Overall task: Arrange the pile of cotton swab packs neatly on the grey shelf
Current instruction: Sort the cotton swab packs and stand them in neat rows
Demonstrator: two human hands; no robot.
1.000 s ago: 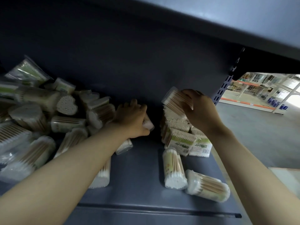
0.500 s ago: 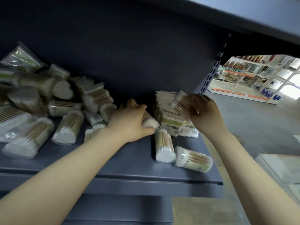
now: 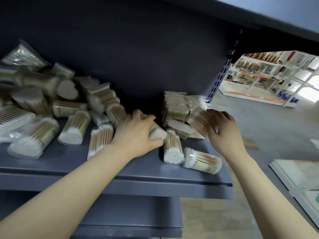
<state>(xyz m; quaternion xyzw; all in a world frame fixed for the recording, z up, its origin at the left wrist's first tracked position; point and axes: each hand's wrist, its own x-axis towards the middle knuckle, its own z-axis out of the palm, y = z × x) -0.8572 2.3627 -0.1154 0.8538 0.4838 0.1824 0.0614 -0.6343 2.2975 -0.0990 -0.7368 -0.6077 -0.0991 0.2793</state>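
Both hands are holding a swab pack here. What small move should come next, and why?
Probably the right hand sets its pack onto the neat stack at the shelf's right end: it is held just beside that stack, while the left hand grips another pack lower down.

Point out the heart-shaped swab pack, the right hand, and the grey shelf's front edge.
Heart-shaped cotton swab pack [image 3: 67, 89]: head view, white heart end.
Right hand [image 3: 222, 130]: head view, back of hand.
Grey metal shelf [image 3: 155, 180]: head view, front lip.
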